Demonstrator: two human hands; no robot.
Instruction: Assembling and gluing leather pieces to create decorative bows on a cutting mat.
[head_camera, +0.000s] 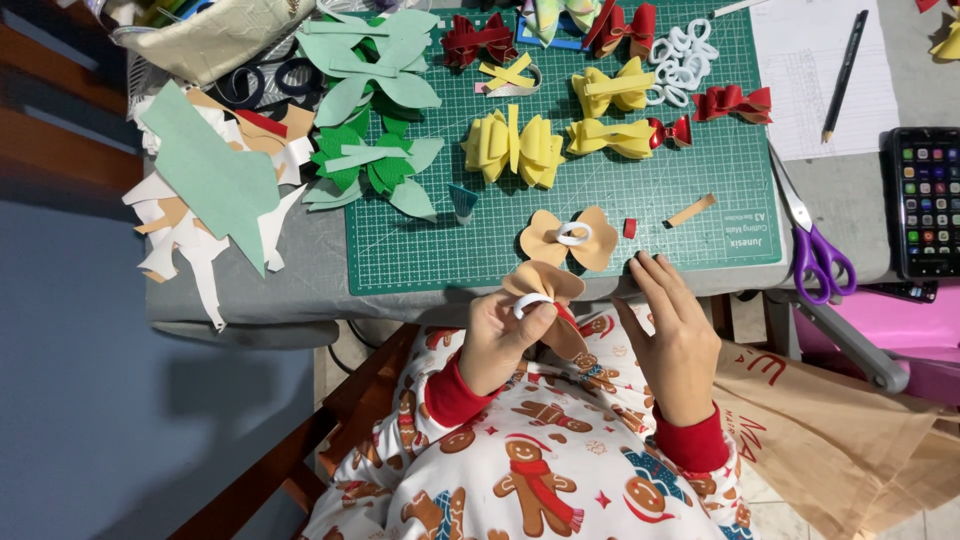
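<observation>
White gingerbread-print pyjamas, red ribbed cuffs, bare hands (500, 340)

1. Cutting mat (420, 255) lay on table (300, 290); bows on it.
2. Finished bow (569, 238) sat near mat's front edge, just behind bow in left hand (503, 335).
3. Scissors (812, 240) lay right of mat; phone (925, 200) further right.
4. Scrap pile (210, 190) left of mat.
5. Right hand (672, 335) was right of left hand, apart.

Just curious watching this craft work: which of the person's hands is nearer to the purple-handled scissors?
Right. The right hand hangs open just left of the purple-handled scissors, not touching them. The left hand is farther left, pinching a tan bow.
</observation>
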